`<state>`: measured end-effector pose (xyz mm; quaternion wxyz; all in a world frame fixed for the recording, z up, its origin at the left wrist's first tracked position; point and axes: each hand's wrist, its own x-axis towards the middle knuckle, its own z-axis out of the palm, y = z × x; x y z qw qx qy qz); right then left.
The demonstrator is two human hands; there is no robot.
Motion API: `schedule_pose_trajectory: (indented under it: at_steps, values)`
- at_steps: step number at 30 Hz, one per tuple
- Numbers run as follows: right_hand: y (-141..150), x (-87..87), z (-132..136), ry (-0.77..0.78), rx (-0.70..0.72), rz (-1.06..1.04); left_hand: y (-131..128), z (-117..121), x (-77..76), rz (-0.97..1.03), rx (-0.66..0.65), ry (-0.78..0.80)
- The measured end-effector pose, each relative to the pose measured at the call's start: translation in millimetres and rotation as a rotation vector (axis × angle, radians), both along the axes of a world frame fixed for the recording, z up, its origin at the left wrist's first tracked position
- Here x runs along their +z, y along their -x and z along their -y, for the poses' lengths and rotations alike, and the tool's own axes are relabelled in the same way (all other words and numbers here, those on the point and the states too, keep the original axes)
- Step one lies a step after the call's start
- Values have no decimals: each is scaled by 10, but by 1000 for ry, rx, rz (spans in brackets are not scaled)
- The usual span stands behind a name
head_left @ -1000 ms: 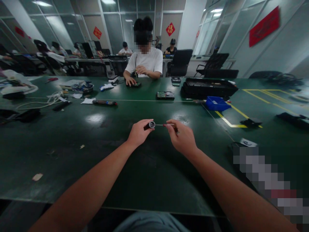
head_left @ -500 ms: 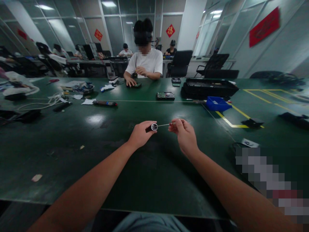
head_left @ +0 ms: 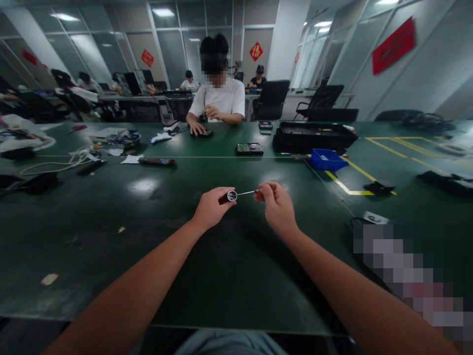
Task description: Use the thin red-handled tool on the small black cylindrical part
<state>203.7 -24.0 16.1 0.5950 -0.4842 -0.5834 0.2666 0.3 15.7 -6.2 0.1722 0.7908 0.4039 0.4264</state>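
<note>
My left hand (head_left: 210, 209) is closed round a small round metal part (head_left: 231, 195) with a dark body, held just above the green table (head_left: 148, 236). My right hand (head_left: 276, 207) pinches the red handle of a thin screwdriver (head_left: 247, 193), whose shaft points left into the round part. Both hands hover over the middle of the table, a short gap apart.
A person in a white shirt (head_left: 220, 98) works at the far side. On the table lie a circuit board (head_left: 250, 148), a black case (head_left: 312, 136), a blue tray (head_left: 325, 159), cables and paper (head_left: 74, 157) at left, a dark tool (head_left: 157, 161). Yellow tape lines (head_left: 354, 182) run at right.
My right hand has rolled from palm-down to a fingertip pinch on the screwdriver handle. Both hands shifted slightly left in the view as the camera moved; the tip stays at the round part.
</note>
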Motion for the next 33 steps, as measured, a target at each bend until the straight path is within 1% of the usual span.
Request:
schedule_pose_trajectory:
  at_steps: [5, 10, 13, 15, 17, 21, 23, 25, 27, 30, 33]
  values:
    - [27, 10, 48, -23, -29, 141, 3, -3, 5, 4, -13, -2]
    - [38, 119, 142, -90, -62, 326, 14, -16, -21, 13, -22, 4]
    - [34, 171, 174, -122, -134, 480, 19, -9, -26, 23, -38, 2]
    - [34, 176, 182, -143, -170, 531, 19, -2, -23, 25, -56, 4]
    - [36, 169, 184, -153, -131, 526, 16, 1, -21, 22, -63, 5]
    - [33, 176, 200, -145, 58, 496, 10, -9, -29, 10, -35, 6]
    - [31, 196, 217, -129, 107, 528, 9, -14, -33, 7, -27, 9]
    - [34, 205, 232, -115, 104, 549, 9, -15, -31, 3, -29, 10]
    - [42, 188, 233, -112, 73, 520, 11, -14, -26, -1, -31, 7]
    - [47, 129, 205, -100, 51, 375, 12, -13, -22, -2, -20, 2]
    - [40, 103, 173, -70, 69, 271, 8, -13, -25, -4, -8, -1]
